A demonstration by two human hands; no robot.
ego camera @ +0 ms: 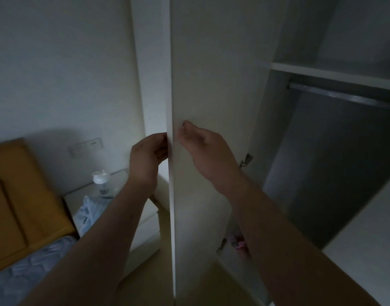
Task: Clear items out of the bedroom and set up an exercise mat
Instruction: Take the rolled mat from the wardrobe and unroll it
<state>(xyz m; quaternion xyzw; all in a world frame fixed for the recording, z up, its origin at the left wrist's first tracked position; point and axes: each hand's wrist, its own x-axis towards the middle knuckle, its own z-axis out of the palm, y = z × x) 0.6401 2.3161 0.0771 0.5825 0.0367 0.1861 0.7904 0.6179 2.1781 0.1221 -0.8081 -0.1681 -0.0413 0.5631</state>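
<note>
Door (211,85): stiff hinged panel, light swing. Your left hand (145,157) and right hand (202,149) pinch its free edge; hold there.

Two bare forearms in shot, no sleeves anywhere along them right down to the bottom edge of the frame. The left hand (146,157) wears no ring, watch or glove that shows. Same story on the right hand (206,149): wrist uncovered, no band, no strap. The fingers (185,134) are bare as well, though dim light blurs the nails.
</note>
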